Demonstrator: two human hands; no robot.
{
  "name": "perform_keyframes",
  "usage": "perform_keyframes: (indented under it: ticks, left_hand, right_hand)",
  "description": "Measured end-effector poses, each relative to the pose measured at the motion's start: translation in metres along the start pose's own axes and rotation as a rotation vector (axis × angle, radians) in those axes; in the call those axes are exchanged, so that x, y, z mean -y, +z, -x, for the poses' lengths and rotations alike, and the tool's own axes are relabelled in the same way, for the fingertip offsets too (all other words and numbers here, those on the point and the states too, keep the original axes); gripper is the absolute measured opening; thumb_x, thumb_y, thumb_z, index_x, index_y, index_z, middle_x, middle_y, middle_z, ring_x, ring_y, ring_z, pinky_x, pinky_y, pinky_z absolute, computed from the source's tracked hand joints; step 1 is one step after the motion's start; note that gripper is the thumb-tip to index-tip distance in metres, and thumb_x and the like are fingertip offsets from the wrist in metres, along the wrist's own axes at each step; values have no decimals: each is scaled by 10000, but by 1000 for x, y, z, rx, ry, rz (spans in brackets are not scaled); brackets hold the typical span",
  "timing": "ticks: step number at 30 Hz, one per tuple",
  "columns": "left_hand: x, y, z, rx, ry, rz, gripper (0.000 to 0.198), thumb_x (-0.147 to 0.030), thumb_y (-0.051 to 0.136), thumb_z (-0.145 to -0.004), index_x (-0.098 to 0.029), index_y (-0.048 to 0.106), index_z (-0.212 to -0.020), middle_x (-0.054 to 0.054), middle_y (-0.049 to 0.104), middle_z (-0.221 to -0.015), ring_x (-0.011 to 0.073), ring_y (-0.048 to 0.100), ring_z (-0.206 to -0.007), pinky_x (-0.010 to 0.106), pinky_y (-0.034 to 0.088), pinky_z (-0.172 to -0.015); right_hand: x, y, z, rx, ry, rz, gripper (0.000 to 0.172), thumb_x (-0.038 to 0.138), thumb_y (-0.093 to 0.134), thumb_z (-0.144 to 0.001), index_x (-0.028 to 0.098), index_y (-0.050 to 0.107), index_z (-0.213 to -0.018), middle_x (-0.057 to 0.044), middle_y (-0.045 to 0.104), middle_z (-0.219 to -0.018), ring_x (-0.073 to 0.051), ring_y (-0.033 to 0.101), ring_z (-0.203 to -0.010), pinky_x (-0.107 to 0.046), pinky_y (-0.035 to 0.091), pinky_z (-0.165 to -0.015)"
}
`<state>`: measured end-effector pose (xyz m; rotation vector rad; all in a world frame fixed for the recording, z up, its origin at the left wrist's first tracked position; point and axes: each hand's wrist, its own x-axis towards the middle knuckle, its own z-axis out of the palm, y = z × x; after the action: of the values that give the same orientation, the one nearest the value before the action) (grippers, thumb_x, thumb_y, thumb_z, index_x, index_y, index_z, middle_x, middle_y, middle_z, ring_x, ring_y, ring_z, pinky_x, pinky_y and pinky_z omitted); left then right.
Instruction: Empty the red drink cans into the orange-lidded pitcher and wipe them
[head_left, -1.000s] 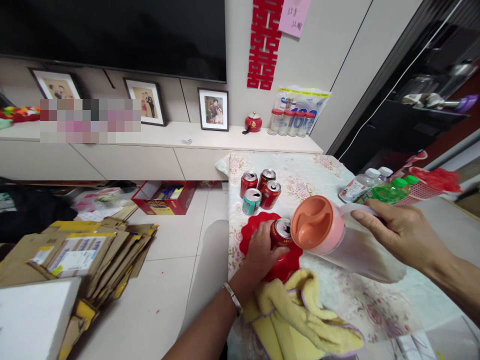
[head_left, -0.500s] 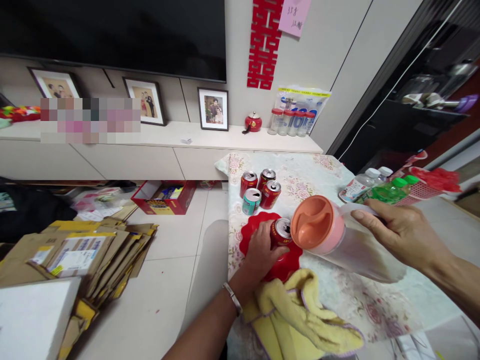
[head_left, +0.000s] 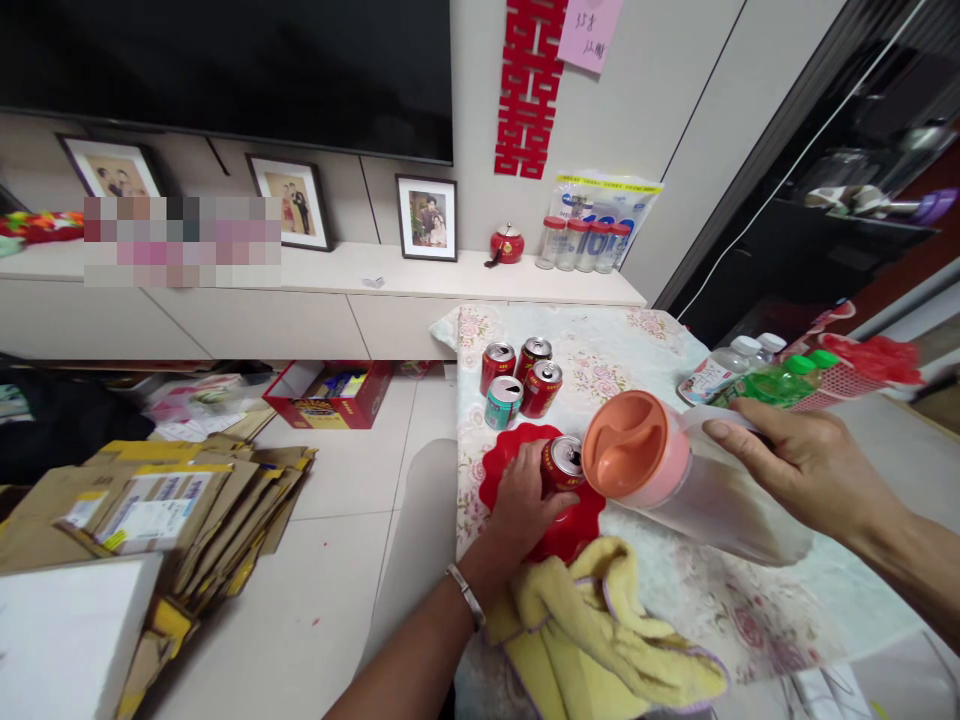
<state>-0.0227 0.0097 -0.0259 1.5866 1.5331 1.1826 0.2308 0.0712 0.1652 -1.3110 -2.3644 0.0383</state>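
My left hand (head_left: 521,505) is wrapped round a red drink can (head_left: 564,462) that stands on a red scalloped plate (head_left: 559,530) near the table's left edge. My right hand (head_left: 806,460) grips the handle side of a clear plastic jug (head_left: 705,495) with a salmon-pink lid (head_left: 630,445). The jug is tilted so its lid points toward the can. A yellow towel (head_left: 600,620) lies bunched just in front of the plate.
Several more cans (head_left: 519,378) stand at the table's far left on a floral cloth (head_left: 622,350). Bottles (head_left: 739,370) and a red basket (head_left: 855,375) sit at the right. Flattened cardboard boxes (head_left: 165,510) lie on the floor left; a low cabinet (head_left: 300,300) runs behind.
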Motion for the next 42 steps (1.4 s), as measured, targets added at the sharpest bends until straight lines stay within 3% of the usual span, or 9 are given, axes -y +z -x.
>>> perform_keyframes:
  ticks: [7,19,35,42]
  left_hand:
    - [0,0,0,3,6,5,642,-301,801,-796,-209,532,-1371,138,647,-1376,355,624,-1283,500,525,-1035]
    - [0,1,-1,0,3,7,642,-314,801,-797,-227,530,-1372,124,646,-1361,346,621,-1272,525,518,-1052]
    - [-1,0,0,-7,0,19,646,-322,807,-796,-237,533,-1375,111,649,-1356,343,624,-1275,504,521,-1051]
    - [2,1,-1,-8,6,25,649,-323,804,-795,-255,523,-1376,108,647,-1367,341,614,-1290,532,507,-1074]
  right_hand:
    - [2,-1,2,9,15,-13,565,752,381,-958,295,418,-628,-6,455,-482,-211,465,-407,-376,343,-463]
    - [-5,2,1,-58,-78,30,639,751,402,-985,243,497,-608,45,439,-461,-133,448,-372,-292,340,-415]
    - [1,1,3,11,51,-13,583,785,365,-942,299,350,-620,2,420,-492,-195,429,-427,-381,334,-488]
    - [-3,2,3,-16,8,20,630,811,355,-948,282,424,-613,18,456,-479,-165,442,-408,-347,353,-463]
